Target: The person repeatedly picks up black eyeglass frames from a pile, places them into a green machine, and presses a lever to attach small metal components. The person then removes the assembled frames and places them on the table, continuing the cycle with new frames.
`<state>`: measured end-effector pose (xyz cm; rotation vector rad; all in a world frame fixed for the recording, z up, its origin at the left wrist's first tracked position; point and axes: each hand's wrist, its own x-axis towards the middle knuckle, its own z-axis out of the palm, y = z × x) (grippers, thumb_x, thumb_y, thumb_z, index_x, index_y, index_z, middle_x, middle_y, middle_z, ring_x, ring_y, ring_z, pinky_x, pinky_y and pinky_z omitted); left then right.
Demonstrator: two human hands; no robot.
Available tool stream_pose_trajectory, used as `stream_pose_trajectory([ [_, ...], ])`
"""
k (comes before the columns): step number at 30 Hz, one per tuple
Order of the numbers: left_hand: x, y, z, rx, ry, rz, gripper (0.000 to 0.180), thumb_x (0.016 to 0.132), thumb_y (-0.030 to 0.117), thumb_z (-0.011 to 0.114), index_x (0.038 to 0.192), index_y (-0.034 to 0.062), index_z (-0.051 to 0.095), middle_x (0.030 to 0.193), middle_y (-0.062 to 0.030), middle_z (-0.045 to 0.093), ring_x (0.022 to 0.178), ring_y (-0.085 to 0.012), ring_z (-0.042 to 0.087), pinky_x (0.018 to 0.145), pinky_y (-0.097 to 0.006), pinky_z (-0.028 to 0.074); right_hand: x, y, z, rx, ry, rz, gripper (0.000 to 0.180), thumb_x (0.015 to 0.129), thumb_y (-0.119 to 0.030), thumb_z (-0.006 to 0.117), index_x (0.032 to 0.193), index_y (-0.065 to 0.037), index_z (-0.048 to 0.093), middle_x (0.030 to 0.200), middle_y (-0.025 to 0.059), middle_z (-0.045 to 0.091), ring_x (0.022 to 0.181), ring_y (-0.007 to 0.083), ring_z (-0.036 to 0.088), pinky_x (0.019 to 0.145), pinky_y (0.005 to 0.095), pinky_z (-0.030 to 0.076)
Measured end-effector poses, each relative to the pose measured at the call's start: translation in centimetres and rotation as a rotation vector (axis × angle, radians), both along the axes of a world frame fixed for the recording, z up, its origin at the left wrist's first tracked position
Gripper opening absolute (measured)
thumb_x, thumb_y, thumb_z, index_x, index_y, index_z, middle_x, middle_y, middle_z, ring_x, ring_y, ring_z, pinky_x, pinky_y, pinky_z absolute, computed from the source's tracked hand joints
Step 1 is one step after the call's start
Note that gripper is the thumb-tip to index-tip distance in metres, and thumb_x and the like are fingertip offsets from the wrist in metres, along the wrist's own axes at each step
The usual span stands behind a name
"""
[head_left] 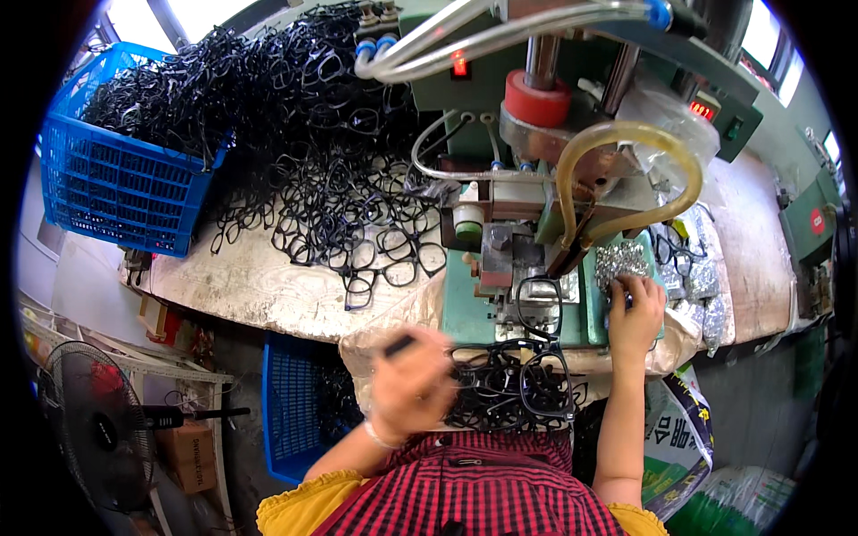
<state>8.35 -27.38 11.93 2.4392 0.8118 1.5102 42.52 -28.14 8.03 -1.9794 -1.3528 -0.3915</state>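
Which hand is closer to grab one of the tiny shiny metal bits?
Right. The right hand already rests on the pile of small silver parts beside the machine. The left hand is lower, over the black frames.

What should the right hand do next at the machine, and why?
Probably pick one small silver part from the shiny pile and bring it to the black eyeglass frame seated on the green machine. The right hand already rests its fingertips in that pile, while the left hand, blurred, holds a dark piece over the frames in the lap.
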Motion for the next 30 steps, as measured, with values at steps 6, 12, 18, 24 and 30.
stream_pose_trajectory([
  [6, -5.6, 7.5, 5.1, -0.082, -0.138, 0.453, 0.022, 0.091, 0.0, 0.067, 0.113, -0.0001, 0.068, 0.121, -0.0142, 0.07, 0.112, -0.0247, 0.063, 0.103, -0.035, 0.045, 0.5, 0.4, 0.8, 0.12, 0.107, 0.097, 0.011, 0.085, -0.006, 0.071, 0.095, -0.004, 0.075, 0.092, 0.0099, 0.071, 0.091, 0.0303, 0.065, 0.084, 0.0389, 0.049],
  [12, -2.5, 17.4, 1.4, -0.028, 0.327, 0.738, 0.019, 0.084, 0.025, 0.078, 0.088, 0.0071, 0.074, 0.096, -0.0091, 0.068, 0.093, -0.0309, 0.063, 0.085, -0.042, 0.048, 0.3, 3.6, 0.9, 0.198, 0.22, 0.204, 0.009, 0.079, -0.008, 0.075, 0.088, -0.005, 0.073, 0.089, 0.0104, 0.071, 0.085, 0.0296, 0.066, 0.077, 0.038, 0.051],
  [18, -0.8, 22.1, -7.3, -0.354, 0.287, 0.856, 0.027, 0.077, 0.031, 0.083, 0.086, 0.0056, 0.077, 0.096, -0.0113, 0.063, 0.094, -0.0338, 0.061, 0.083, -0.045, 0.049, 0.7, -1.3, 0.8, 0.148, 0.28, 0.041, 0.012, 0.083, -0.007, 0.076, 0.095, -0.002, 0.075, 0.09, 0.0111, 0.074, 0.085, 0.0241, 0.069, 0.082, 0.0346, 0.053],
  [24, -4.7, 18.2, -7.4, -0.636, -0.564, 0.231, 0.019, 0.099, 0.014, 0.067, 0.115, 0.0044, 0.063, 0.103, -0.0079, 0.068, 0.089, -0.0143, 0.061, 0.076, -0.027, 0.05, 0.8, -7.3, 1.1, 0.127, 0.633, 0.024, 0.013, 0.084, 0.0, 0.073, 0.097, 0.001, 0.075, 0.091, 0.007, 0.073, 0.087, 0.016, 0.067, 0.082, 0.0283, 0.051],
  [30, -1.1, 15.8, -4.6, -0.668, -0.491, 0.134, 0.055, 0.092, 0.002, 0.072, 0.139, 0.0014, 0.044, 0.081, 0.0025, 0.059, 0.068, -0.0038, 0.048, 0.057, -0.019, 0.035, -3.9, -0.9, 7.5, 0.209, 0.604, 0.491, 0.014, 0.084, 0.0, 0.072, 0.098, 0.001, 0.074, 0.094, 0.0105, 0.074, 0.09, 0.0202, 0.069, 0.083, 0.0305, 0.052],
])
